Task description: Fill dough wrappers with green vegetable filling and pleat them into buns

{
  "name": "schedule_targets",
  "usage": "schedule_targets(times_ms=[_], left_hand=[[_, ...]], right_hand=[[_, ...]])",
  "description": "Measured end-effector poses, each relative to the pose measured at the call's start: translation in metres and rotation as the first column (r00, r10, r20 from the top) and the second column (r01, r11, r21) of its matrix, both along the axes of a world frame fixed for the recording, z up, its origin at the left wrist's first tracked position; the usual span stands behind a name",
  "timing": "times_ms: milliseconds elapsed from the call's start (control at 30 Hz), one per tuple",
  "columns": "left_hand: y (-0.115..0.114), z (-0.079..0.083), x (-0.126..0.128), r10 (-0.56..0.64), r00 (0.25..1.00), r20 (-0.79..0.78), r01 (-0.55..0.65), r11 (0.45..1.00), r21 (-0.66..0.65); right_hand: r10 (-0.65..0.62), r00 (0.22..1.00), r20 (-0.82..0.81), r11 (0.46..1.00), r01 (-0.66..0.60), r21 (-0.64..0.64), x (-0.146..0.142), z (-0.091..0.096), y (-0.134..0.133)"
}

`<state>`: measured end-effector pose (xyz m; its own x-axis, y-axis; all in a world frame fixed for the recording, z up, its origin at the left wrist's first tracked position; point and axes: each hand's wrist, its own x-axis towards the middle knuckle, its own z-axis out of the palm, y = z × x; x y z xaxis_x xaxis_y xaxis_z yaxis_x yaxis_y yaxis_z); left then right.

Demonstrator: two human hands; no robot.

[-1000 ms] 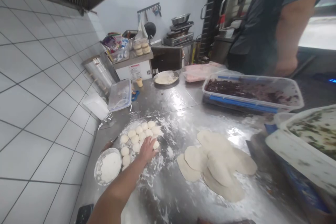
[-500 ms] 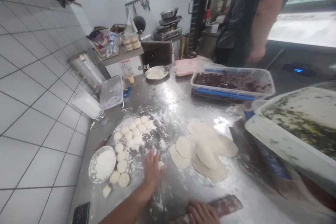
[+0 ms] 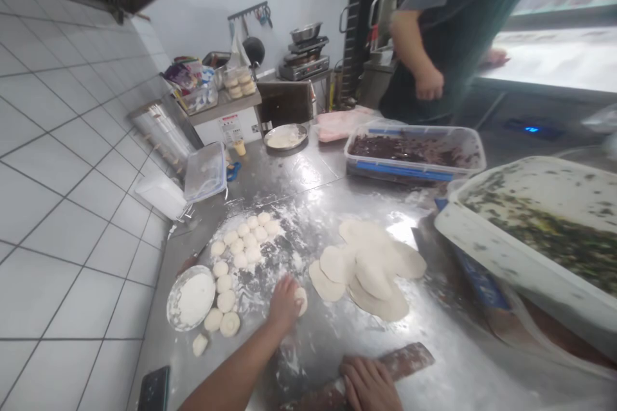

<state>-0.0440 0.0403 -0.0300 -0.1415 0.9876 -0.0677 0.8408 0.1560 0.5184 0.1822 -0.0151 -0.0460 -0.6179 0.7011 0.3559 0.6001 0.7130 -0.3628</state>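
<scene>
On the broad, floury grey steel worktop (image 3: pixel 457 359), bare patches could make dough cling, since the white dusting is uneven. The overlapping pile of pale, flattened dough sheets (image 3: pixel 373 270) may bond together if too little flour lies between them. The dark wooden rolling pin (image 3: pixel 409 359) sits under the curled fingers of the right hand (image 3: pixel 369 382), which holds it; a loosened hold could let it roll. The left hand (image 3: pixel 285 303) has its fingers on a small, round, cream dough piece (image 3: pixel 301 298), just left of the pile; whether they pinch or merely press, I cannot tell, and uneven pressure might skew its shape. As for room, the long white plastic tub of chopped greens (image 3: pixel 506 260) bounds the right, the clear blue-clipped container of dark filling (image 3: pixel 405 171) the far side, and the round flour-filled bowl (image 3: pixel 172 313) the left. Open steel lies between pin and pile.
</scene>
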Motion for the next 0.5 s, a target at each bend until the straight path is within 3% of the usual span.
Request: schedule_targets(times_ms=[133, 267, 333, 433, 500], left_hand=[[-0.031, 0.022, -0.008, -0.022, 1.0, 0.017, 0.022, 1.0, -0.001], [-0.051, 0.037, 0.001, -0.12, 0.992, 0.032, 0.121, 0.993, -0.017], [-0.05, 0.035, 0.011, -0.068, 0.998, -0.006, 0.068, 0.997, 0.019], [-0.034, 0.018, 0.032, 0.07, 0.992, -0.108, -0.056, 0.991, 0.125], [-0.021, 0.003, 0.044, 0.063, 0.987, -0.146, -0.044, 0.991, 0.127]], right_hand=[[-0.02, 0.999, -0.026, 1.0, 0.02, 0.0, 0.0, 0.003, -0.002], [-0.025, 0.999, -0.03, 1.0, 0.026, 0.006, 0.001, 0.001, -0.002], [-0.009, 1.0, -0.021, 1.0, 0.009, 0.002, 0.002, 0.0, -0.002], [0.002, 1.0, 0.005, 1.0, -0.002, 0.005, 0.003, 0.0, -0.001], [0.004, 1.0, 0.018, 1.0, -0.005, 0.017, 0.003, 0.0, -0.001]])
